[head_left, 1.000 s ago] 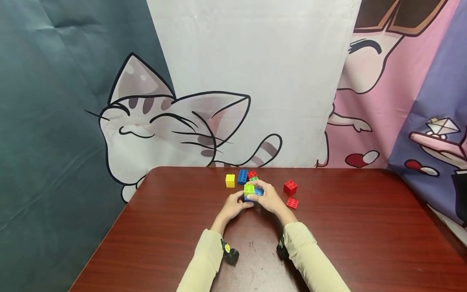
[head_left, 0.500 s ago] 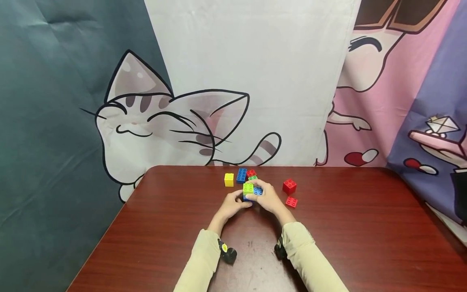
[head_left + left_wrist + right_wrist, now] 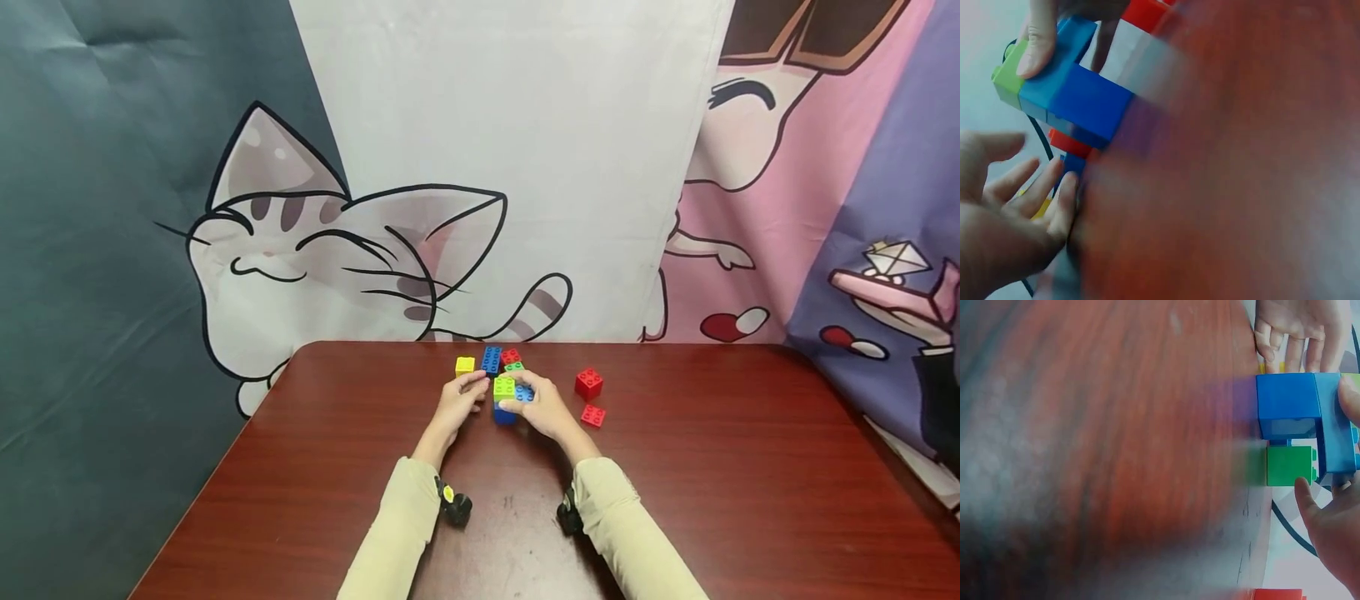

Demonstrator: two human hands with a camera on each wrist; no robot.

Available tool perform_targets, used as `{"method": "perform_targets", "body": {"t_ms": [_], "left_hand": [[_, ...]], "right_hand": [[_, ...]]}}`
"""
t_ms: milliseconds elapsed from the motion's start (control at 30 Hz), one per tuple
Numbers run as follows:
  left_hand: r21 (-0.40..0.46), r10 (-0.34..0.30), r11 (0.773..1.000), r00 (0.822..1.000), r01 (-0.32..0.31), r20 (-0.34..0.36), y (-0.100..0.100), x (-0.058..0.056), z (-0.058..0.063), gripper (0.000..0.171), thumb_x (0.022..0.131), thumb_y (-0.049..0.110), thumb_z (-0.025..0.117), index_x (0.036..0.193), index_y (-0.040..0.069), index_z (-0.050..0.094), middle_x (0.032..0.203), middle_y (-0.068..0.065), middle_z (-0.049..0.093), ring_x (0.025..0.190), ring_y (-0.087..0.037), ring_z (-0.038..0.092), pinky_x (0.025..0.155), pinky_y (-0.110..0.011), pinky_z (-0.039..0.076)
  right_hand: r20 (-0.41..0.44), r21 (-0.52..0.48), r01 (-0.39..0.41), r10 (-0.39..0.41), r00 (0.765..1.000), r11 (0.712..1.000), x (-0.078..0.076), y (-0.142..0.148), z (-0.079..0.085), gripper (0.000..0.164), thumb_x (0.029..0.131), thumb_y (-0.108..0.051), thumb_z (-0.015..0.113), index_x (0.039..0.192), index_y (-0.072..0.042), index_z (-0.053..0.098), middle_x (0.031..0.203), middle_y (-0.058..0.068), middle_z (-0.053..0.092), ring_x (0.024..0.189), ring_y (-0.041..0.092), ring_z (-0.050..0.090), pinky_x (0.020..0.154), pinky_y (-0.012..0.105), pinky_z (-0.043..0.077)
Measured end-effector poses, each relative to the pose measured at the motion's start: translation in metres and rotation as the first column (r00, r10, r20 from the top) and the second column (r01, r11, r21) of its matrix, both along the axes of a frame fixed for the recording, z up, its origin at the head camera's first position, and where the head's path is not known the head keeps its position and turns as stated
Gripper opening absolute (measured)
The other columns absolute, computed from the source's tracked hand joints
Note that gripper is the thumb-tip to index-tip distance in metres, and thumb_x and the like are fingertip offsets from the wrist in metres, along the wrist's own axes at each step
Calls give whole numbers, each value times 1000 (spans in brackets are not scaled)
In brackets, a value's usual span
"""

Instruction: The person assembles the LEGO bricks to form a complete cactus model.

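Observation:
My right hand (image 3: 546, 408) grips a stack of toy building bricks, with its thumb against the near side of the lime-green brick (image 3: 504, 387) on top. Under the lime brick is a flat-lying blue brick (image 3: 523, 393), which juts out to the right. Lowest in the stack is a darker blue brick (image 3: 504, 413), standing on the table. To the left, my left hand (image 3: 456, 407) is apart from the stack, fingers loosely extended and holding nothing. In the left wrist view a gap shows between the left hand (image 3: 1016, 231) and the stack's blue base (image 3: 1094, 100).
Behind the hands lie a yellow brick (image 3: 465, 365), a long blue brick (image 3: 491, 360), a red brick (image 3: 511, 356) and a green brick (image 3: 513, 367). At right are a taller red brick (image 3: 588, 383) and a flatter one (image 3: 592, 416). The table's (image 3: 712, 467) far edge meets a printed cloth.
My left hand has let go of the stack's base and moved left and slightly away from me, toward the yellow brick. My right hand keeps its hold on the stack.

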State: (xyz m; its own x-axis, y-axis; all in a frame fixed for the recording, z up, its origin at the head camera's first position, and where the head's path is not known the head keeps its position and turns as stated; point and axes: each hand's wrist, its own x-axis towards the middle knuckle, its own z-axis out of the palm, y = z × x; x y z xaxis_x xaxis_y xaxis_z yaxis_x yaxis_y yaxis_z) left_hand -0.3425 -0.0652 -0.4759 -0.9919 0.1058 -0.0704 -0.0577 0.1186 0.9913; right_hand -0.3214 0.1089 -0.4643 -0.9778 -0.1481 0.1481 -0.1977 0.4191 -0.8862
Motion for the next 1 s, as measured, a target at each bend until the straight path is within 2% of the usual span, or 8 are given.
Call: {"method": "perform_targets", "body": {"t_ms": [133,200,267,433,500,667,867,1000], "left_hand": [[24,100,995,995,-100,-10,7,-6,0,42,98,22,58,133,0,57,127,-21,64,98,-28,63,72,-25,52],[36,116,993,993,-116,-11,14,-7,4,42,98,19,58,132,-3,56,127,-23,63,102,-34,62,75,-29,53],[37,142,989,989,-141,-31,22,-12,2,40,96,14,60,130,-5,57,126,-24,63,103,-32,63,77,-30,54],[-52,241,967,965,-248,-107,31,-24,-3,34,90,8,66,122,-2,64,119,-20,67,110,-27,63,95,-39,53],[-107,267,953,951,-285,-153,32,-24,-1,33,88,9,69,120,-2,66,117,-19,68,112,-31,61,99,-44,50],[-220,266,923,937,-315,-225,30,-28,-3,42,83,9,75,122,-4,64,122,-21,65,115,-34,59,101,-47,49],[-314,243,904,952,-291,-185,27,-36,-6,52,82,15,77,127,-3,59,127,-21,61,120,-34,56,106,-47,45],[-408,235,868,957,-285,-168,26,-41,-8,56,82,25,78,129,1,60,129,-18,60,121,-34,55,106,-48,43]], "right_hand": [[15,6,6,-6,1000,1000,3,3,-3,44,83,-14,75,125,-11,63,124,13,65,108,26,56,97,44,44],[15,16,8,-8,1000,1000,4,6,-3,44,83,-14,75,125,-12,63,125,14,64,109,27,56,98,47,44],[14,16,9,-9,1000,1000,5,9,-3,44,83,-15,75,125,-12,63,125,14,64,108,27,56,97,45,44],[9,5,-4,4,1000,1000,4,9,-3,44,83,-14,75,125,-11,63,123,14,65,106,26,56,94,39,44],[11,0,-4,4,1000,1000,3,8,-3,44,83,-13,75,125,-10,63,123,14,65,106,26,56,95,39,44],[22,-12,2,-1,1000,1000,2,5,-3,44,83,-13,75,125,-11,63,123,13,65,106,25,56,95,38,44],[31,-20,7,-7,999,1000,0,2,-3,46,83,-12,75,127,-12,62,123,12,65,106,25,56,94,39,45],[13,-12,10,-10,1000,1000,-2,0,-3,45,82,-12,76,125,-12,63,121,12,65,103,25,57,91,37,46]]}}
